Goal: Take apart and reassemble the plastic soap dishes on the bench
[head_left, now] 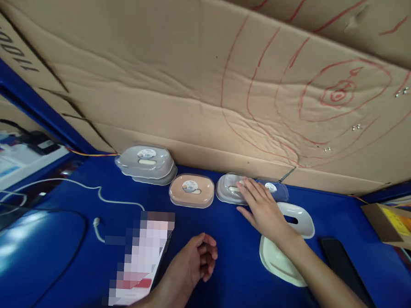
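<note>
My right hand (266, 210) reaches to the back of the blue table, its fingers stretched out over a small stack of clear oval lids (229, 192) with a slot. Whether the fingertips press on the stack I cannot tell. My left hand (200, 259) hovers nearer, its fingers loosely curled with nothing in them. Left of the stack lies a peach oval lid (203, 197) with a round label. Further left stands a taller stack of clear lids (150, 165). A bluish clear lid (282, 192) sits partly behind my right hand. Under my right forearm are a white slotted lid (307, 221) and a pale green oval tray (272, 258).
A phone (145, 247) with a blurred screen lies beside my left wrist. A white cable (98, 229) runs at left. At right are a dark flat object (344, 267) and an open cardboard box (377, 223). A cardboard wall (161, 78) closes off the back.
</note>
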### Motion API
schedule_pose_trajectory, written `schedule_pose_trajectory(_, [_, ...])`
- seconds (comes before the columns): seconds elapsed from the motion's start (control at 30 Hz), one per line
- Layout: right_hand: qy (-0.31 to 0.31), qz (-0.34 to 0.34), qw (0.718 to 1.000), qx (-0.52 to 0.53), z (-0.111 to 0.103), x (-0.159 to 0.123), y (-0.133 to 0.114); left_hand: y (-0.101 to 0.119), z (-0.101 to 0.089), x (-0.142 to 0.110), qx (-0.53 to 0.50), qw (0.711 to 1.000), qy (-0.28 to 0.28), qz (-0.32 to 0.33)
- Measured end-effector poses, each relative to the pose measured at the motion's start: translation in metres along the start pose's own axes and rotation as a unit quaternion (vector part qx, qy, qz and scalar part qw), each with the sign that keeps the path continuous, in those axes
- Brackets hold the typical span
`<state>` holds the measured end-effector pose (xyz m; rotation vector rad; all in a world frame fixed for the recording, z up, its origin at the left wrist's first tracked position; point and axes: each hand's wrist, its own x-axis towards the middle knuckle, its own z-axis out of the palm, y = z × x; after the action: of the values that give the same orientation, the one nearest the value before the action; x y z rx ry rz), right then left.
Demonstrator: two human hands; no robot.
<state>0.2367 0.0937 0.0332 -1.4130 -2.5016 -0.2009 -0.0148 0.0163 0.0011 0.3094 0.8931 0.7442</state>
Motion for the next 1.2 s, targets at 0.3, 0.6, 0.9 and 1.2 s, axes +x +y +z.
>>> schedule_pose_trajectory(0.3, [0.004, -0.045, 0.999, 0.020, 0.007, 0.011, -0.003, -0.004, 0.001, -0.002, 0.013, 1.000, -0.005, -0.022])
schedule_pose_trajectory(0.6, [-0.007, -0.086, 0.996, 0.035, 0.011, 0.012, -0.002, -0.001, 0.005, -0.007, 0.027, 0.999, -0.004, -0.030])
schedule_pose_trajectory(0.9, [-0.007, -0.088, 0.995, 0.040, 0.012, 0.017, -0.005, -0.002, 0.005, -0.006, 0.033, 0.999, -0.005, -0.038])
schedule_pose_trajectory(1.2, [0.012, -0.073, 0.994, 0.084, 0.006, 0.013, -0.008, 0.000, 0.009, -0.007, 0.038, 0.998, -0.004, -0.041])
